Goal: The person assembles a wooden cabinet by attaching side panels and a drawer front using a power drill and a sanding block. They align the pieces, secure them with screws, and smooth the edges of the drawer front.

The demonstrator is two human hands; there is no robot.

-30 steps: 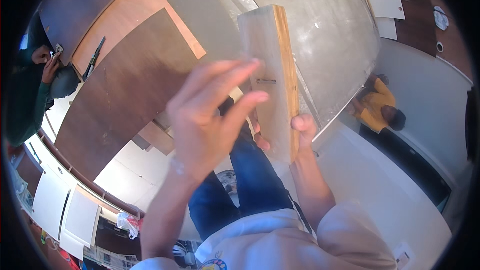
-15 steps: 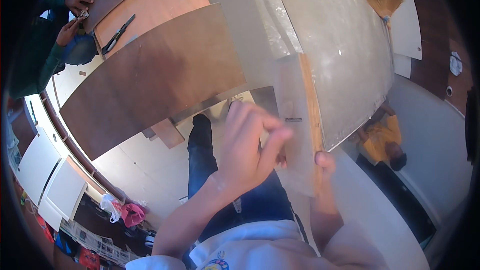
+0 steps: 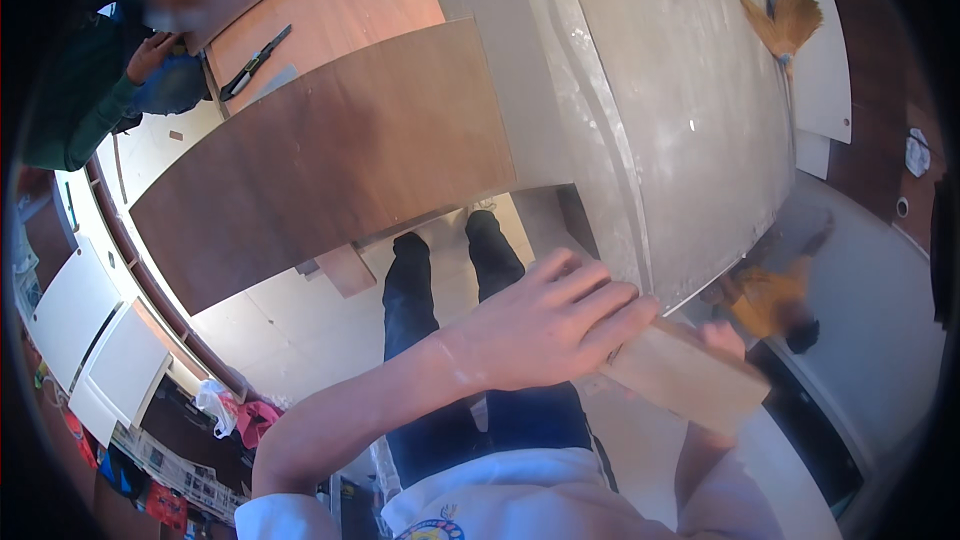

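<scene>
A pale wooden board [image 3: 690, 372] is tilted in front of me at the lower right, blurred by motion. My right hand [image 3: 722, 340] grips it from the far side; part of that hand is hidden behind it. My left hand [image 3: 565, 325] reaches across from the left, with its fingers curled over the board's left end. The left thumb is out of sight. Just beyond lies a large grey-topped work surface [image 3: 690, 120] with a shiny strip along its left side.
A brown curved panel [image 3: 330, 160] lies to the left, with a utility knife [image 3: 255, 62] behind it. A co-worker's hand [image 3: 150, 55] shows at upper left. A person in yellow [image 3: 770, 295] is at right. A hand broom [image 3: 785, 25] rests at upper right.
The board has swung from nearly upright to slanting, and come nearer at lower right. My left hand has moved right, from a loose curl beside the board onto its end.
</scene>
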